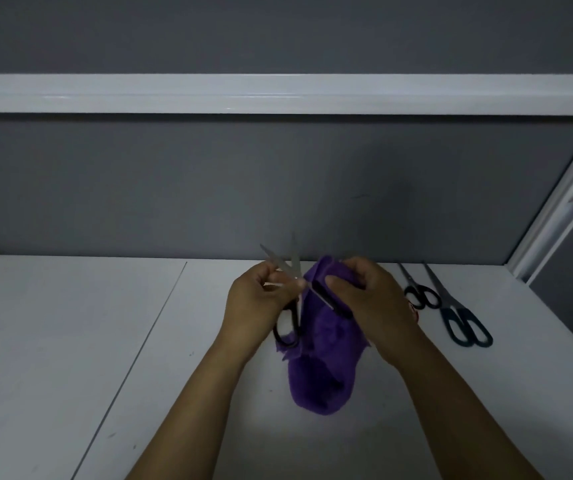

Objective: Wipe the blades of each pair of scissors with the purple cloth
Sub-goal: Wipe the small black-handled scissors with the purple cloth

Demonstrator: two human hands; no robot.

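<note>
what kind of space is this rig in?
Likely an office cubicle desk: a white desktop, a grey partition wall with white trim behind it, and spare scissors lying to the right.

No text, label, brand, number or sign can be read anywhere in the view.
</note>
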